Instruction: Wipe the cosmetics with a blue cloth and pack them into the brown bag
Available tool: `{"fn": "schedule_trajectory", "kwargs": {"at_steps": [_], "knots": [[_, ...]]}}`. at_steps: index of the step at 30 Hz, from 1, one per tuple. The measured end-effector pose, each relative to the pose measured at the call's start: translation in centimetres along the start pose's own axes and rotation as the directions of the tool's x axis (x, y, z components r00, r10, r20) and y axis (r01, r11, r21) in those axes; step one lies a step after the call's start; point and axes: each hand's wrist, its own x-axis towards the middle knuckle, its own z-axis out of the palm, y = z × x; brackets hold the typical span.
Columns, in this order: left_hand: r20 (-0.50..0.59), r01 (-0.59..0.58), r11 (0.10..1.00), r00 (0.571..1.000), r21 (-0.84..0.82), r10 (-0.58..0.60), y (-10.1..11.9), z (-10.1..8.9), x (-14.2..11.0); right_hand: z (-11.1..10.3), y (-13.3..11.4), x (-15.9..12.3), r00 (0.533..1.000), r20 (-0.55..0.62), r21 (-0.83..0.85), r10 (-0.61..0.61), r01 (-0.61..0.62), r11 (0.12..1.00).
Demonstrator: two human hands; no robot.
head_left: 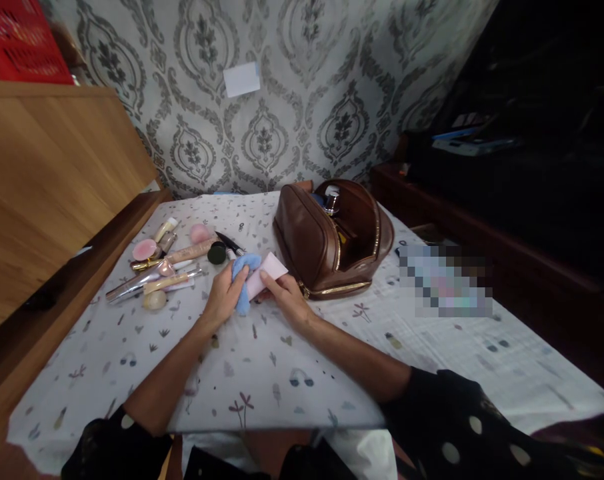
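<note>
My left hand [225, 293] is closed around a blue cloth [244, 280] and presses it against a flat pink case [265, 273]. My right hand [286, 298] grips that pink case from the right side, fingers curled on its edge. Both hands hover just above the patterned white tablecloth [262, 380]. A brown leather toiletry bag [327, 240] stands open right beside my right hand, with a shiny silver cap [331, 199] and other items inside.
Several cosmetics lie at the left: pink sponges [145, 249], tubes and brushes [152, 281], a dark round lid [217, 253], a black pencil [229, 243]. A wooden headboard [47, 193] rises at the left. Dark furniture [482, 227] stands on the right.
</note>
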Motion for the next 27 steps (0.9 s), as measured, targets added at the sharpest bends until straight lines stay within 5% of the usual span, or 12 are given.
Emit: {"fn": "schedule_trajectory", "kwargs": {"at_steps": [16, 22, 27], "knots": [[-0.066, 0.037, 0.998, 0.997, -0.043, -0.04, -1.3, -1.2, 1.1, 0.5, -0.1, 0.2, 0.987, -0.129, 0.153, -0.091, 0.111, 0.982], [-0.188, -0.047, 0.995, 0.982, -0.085, 0.03, -2.1, -1.9, 1.7, 0.4, -1.0, -0.4, 0.998, -0.051, 0.187, -0.045, 0.054, 0.981], [-0.289, -0.104, 0.991, 0.954, -0.08, 0.077, -2.3, -3.3, 2.4, 0.6, -1.9, -1.0, 0.978, 0.156, 0.222, 0.141, -0.173, 0.96]]}}
